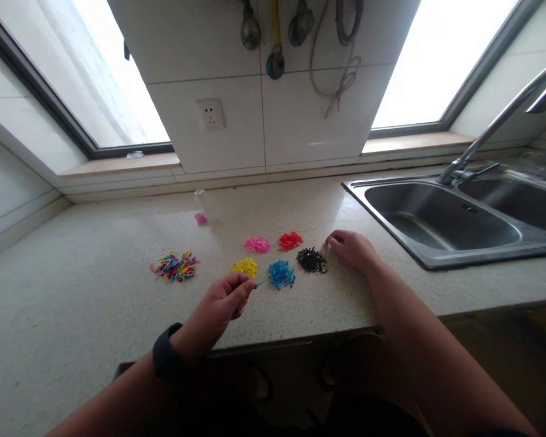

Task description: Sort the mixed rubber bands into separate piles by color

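Between the thumb and forefinger of my left hand [231, 296] is pinched a small blue band, its end poking out beside the yellow pile [244, 266]. A heap of matching blue bands [281, 274] lies just to the right of those fingers. My right hand [352, 247] rests on the counter with loosely bent fingers, nothing visible in them, near the black bands [312, 260]. Behind are a pink pile [257, 244] and a red pile [290, 240]. Farther left lies a mixed-colour heap [176, 266] of the same small bands.
A clear container [200, 197] lies toward the back of the counter [100, 243], with a pink clump [201, 218] at its near end. At the right is a steel double sink [441, 212] with a tall faucet [491, 127]. The counter's front edge runs close below my hands.
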A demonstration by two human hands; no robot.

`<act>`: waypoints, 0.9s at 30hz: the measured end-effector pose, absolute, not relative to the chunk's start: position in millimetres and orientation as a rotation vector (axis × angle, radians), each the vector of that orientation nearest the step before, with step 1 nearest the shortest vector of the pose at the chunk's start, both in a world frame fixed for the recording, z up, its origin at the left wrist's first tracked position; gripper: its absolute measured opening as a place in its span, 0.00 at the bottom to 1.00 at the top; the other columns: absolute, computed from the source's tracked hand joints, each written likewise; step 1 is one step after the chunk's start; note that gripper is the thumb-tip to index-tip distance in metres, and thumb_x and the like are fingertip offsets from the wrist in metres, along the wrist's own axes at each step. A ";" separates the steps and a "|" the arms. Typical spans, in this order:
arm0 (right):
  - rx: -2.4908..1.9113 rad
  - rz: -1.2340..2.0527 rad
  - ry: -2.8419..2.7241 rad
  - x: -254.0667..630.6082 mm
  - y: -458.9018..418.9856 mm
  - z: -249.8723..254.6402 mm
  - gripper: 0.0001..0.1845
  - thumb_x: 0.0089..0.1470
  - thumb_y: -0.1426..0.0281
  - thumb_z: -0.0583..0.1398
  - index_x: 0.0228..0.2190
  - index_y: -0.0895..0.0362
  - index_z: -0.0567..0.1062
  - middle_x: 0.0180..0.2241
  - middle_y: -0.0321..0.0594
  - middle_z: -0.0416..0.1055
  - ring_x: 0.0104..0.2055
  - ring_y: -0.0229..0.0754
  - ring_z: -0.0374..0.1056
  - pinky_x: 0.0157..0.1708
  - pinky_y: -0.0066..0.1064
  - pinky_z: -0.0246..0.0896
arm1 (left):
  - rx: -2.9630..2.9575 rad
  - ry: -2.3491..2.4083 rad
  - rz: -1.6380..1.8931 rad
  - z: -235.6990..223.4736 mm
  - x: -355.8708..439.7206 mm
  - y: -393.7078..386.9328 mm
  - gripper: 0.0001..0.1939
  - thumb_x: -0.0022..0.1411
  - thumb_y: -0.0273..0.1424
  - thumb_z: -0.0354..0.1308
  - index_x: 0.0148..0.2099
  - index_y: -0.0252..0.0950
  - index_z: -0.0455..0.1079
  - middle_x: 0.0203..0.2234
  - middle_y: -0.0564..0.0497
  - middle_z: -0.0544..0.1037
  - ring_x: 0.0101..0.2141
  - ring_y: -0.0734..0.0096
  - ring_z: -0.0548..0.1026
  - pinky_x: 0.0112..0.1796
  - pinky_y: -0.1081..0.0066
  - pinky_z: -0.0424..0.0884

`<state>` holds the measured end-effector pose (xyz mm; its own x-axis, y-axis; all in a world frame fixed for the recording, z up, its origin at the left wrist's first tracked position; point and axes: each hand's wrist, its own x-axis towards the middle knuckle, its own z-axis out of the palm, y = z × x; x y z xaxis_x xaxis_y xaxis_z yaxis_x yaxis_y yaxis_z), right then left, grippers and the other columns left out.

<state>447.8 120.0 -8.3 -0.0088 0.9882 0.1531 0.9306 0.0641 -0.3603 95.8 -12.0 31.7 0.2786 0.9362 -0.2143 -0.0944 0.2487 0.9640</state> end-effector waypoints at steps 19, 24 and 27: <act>-1.926 0.206 -1.974 444.6 118.8 -6.7 0.16 0.58 0.58 0.56 0.37 0.49 0.82 0.33 0.42 0.79 0.32 0.44 0.70 0.30 0.33 0.55 | 2.663 1.258 0.493 14.0 131.4 -4.5 0.09 0.71 0.32 0.51 0.42 0.36 0.72 0.34 0.48 0.75 0.35 0.64 0.73 0.36 0.66 0.68; -1.948 0.175 -1.988 444.9 121.1 -8.0 0.16 0.58 0.58 0.56 0.37 0.49 0.82 0.34 0.42 0.79 0.33 0.45 0.70 0.29 0.33 0.54 | 2.720 1.326 0.464 10.3 133.1 -4.7 0.11 0.72 0.33 0.50 0.41 0.36 0.72 0.33 0.48 0.75 0.35 0.64 0.74 0.36 0.65 0.68; -1.972 0.166 -1.979 444.5 121.9 -8.2 0.16 0.57 0.57 0.56 0.37 0.49 0.82 0.35 0.42 0.80 0.33 0.45 0.70 0.29 0.33 0.54 | 2.720 1.330 0.455 11.3 133.2 -5.3 0.11 0.72 0.34 0.50 0.41 0.36 0.72 0.32 0.48 0.75 0.34 0.65 0.74 0.36 0.66 0.68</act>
